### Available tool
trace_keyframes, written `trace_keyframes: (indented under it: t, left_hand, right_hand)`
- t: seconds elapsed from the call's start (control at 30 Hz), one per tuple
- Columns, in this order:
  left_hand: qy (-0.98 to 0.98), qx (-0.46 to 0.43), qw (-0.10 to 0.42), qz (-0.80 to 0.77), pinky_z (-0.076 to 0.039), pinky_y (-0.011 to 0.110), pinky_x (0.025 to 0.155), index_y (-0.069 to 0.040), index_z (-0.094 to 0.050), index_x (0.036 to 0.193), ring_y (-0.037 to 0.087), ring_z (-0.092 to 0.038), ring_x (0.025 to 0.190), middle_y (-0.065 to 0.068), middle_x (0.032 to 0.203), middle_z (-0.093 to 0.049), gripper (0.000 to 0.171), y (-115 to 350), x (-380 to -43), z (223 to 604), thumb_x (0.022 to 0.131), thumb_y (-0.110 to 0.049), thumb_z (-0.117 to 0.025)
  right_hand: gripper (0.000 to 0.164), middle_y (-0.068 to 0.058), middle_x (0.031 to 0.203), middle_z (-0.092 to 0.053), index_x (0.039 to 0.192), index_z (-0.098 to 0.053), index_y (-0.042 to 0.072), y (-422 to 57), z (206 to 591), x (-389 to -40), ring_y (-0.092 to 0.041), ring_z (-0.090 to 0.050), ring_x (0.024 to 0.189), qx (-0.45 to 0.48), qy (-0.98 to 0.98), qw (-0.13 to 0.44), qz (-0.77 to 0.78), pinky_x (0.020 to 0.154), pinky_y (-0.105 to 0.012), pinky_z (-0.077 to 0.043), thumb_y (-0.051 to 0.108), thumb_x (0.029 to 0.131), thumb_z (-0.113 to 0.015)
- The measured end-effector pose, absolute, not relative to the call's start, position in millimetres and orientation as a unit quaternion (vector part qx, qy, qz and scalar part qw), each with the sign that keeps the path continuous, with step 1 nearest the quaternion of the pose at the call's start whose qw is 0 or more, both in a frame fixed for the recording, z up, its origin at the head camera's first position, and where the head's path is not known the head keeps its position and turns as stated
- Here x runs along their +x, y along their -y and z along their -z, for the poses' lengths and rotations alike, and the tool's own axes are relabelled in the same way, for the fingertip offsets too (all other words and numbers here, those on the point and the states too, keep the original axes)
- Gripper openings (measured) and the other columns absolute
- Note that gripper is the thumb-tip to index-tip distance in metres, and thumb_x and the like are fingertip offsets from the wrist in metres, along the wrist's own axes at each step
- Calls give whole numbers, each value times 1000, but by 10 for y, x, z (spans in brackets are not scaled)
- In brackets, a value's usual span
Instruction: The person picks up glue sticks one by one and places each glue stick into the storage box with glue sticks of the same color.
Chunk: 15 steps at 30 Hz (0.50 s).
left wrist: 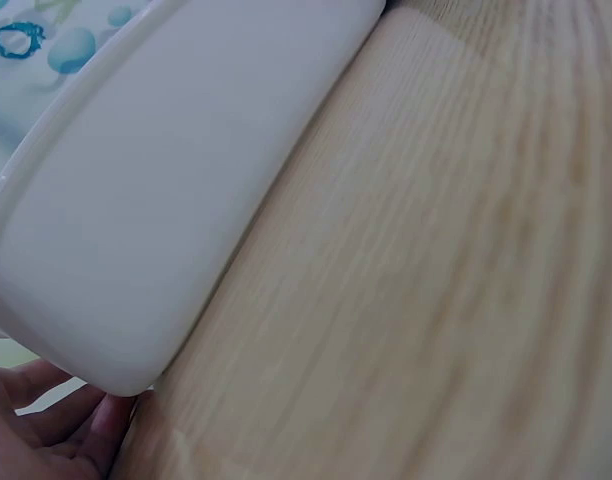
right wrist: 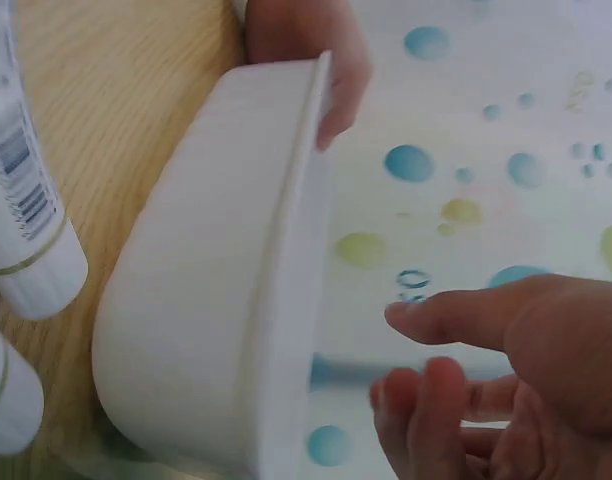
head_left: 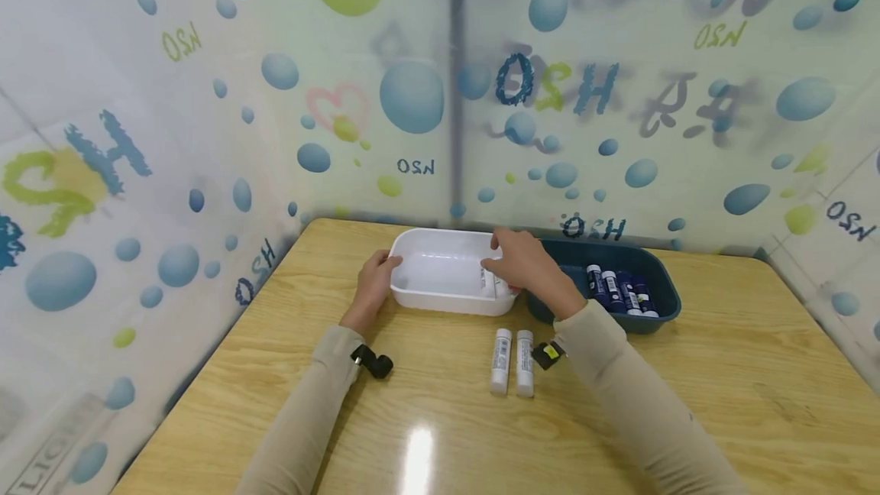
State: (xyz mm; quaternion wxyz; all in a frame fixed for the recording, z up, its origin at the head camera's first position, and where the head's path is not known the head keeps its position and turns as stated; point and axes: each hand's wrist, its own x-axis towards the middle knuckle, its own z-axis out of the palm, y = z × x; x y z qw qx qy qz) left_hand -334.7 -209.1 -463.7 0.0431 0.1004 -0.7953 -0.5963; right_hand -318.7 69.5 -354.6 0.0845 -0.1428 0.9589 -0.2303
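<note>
The left grip (head_left: 373, 281) holds the left rim of the white tray (head_left: 440, 275) on the desk (head_left: 742, 327); the right grip (head_left: 524, 260), empty, fingers parted, is over its right end. Nearby white tubes (head_left: 500, 363) bear barcodes and illegible print; the wall sheet (head_left: 426, 37) repeats "H2O", reversed.

High, forward-down head view; close, low wrist views; white tray (head_left: 440, 301) in all.

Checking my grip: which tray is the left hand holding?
The white tray, left hand at its left end; the dark teal tray stands to the right.
</note>
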Motion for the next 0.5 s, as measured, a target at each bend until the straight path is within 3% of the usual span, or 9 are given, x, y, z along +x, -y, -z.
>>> trace_keyframes:
  t: [0.13, 0.37, 0.5]
  left_hand:
    - [797, 102, 41, 594, -46, 49, 114, -4, -54, 143, 35, -57, 131, 19, 145, -57, 51, 2081, -3344, 4641, 104, -35, -50]
    - [798, 104, 38, 592, -45, 50, 115, -4, -52, 145, 36, -55, 133, 20, 147, -55, 52, 2089, -3343, 4630, 104, -35, -49]
    - [799, 104, 37, 591, -44, 51, 115, -3, -52, 146, 36, -55, 133, 20, 148, -55, 52, 2099, -3343, 4626, 104, -34, -49]
  right_hand:
    - [42, -10, 84, -68, 132, -58, 6, -856, 3494, -2907, -23, -65, 53, -167, -956, 79, 229, 52, -27, -51, 33, 101, -66]
    - [32, -4, 82, -65, 122, -63, 9, -1203, 3545, -2433, -16, -59, 56, -186, -947, 117, 235, 54, -29, -51, 30, 98, -70]
    - [35, -3, 83, -65, 125, -64, 10, -1364, 3641, -2235, -16, -60, 54, -176, -944, 149, 235, 53, -31, -52, 30, 97, -71]
